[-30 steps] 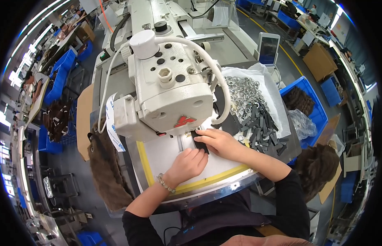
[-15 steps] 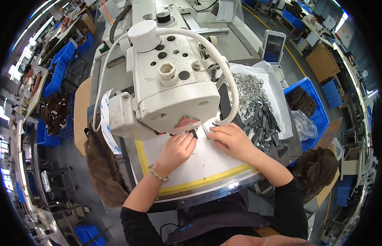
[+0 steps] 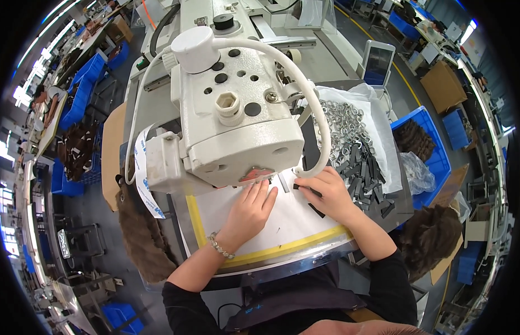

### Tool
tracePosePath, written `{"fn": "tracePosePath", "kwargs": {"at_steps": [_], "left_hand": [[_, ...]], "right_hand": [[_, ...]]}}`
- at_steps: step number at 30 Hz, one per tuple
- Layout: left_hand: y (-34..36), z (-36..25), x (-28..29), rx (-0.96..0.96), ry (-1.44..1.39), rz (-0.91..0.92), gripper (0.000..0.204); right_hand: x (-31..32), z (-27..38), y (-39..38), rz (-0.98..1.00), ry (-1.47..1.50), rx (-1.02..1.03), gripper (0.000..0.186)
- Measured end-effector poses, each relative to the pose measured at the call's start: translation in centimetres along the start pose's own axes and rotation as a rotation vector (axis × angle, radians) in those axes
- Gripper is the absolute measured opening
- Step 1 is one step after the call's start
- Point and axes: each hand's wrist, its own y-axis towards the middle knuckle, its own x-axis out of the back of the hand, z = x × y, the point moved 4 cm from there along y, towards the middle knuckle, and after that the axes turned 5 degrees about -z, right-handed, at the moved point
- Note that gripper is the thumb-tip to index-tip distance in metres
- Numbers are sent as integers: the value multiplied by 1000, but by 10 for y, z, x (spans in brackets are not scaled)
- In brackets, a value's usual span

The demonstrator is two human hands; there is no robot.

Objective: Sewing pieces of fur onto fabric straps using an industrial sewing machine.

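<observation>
My left hand (image 3: 250, 211) lies with its fingers stretched out and close together on the white work surface (image 3: 265, 228), its fingertips reaching under the front of the white sewing machine head (image 3: 246, 142). What lies beneath those fingertips is hidden. To the right, my right hand (image 3: 328, 195) pinches a small black strip (image 3: 296, 186) between thumb and fingers. A second black strip (image 3: 317, 210) lies under that hand, partly covered by it. Between the two hands, a narrow grey bar (image 3: 284, 183) sits on the white surface.
Right of the machine, metal rings (image 3: 341, 120) and loose black strips (image 3: 365, 176) are heaped on white sheeting (image 3: 387, 151). Beyond stands a blue crate (image 3: 438, 167) with brown furry pieces. Brown fur (image 3: 142, 234) hangs at the left. Yellow tape (image 3: 288, 244) borders the work surface.
My left hand has shifted slightly right and its fingers have straightened; the black piece beside them is no longer visible. My right hand has moved off the grey bar, and black strips now show at it.
</observation>
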Motion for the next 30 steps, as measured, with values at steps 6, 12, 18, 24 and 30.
{"fn": "tracePosePath", "kwargs": {"at_steps": [6,12,18,24,30], "left_hand": [[-1,3,-5,59,-39,-2,36],[-3,1,-1,49,-19,21,33],[-4,0,1,40,-2,34,34],[-6,0,-2,43,-13,43,34],[-5,0,-1,35,-4,45,34]], "right_hand": [[-3,2,-2,24,29,4,18],[-4,2,-3,30,32,8,19],[-5,5,-3,44,35,17,20],[-6,5,-5,48,39,17,21],[-6,6,-4,41,44,19,21]]}}
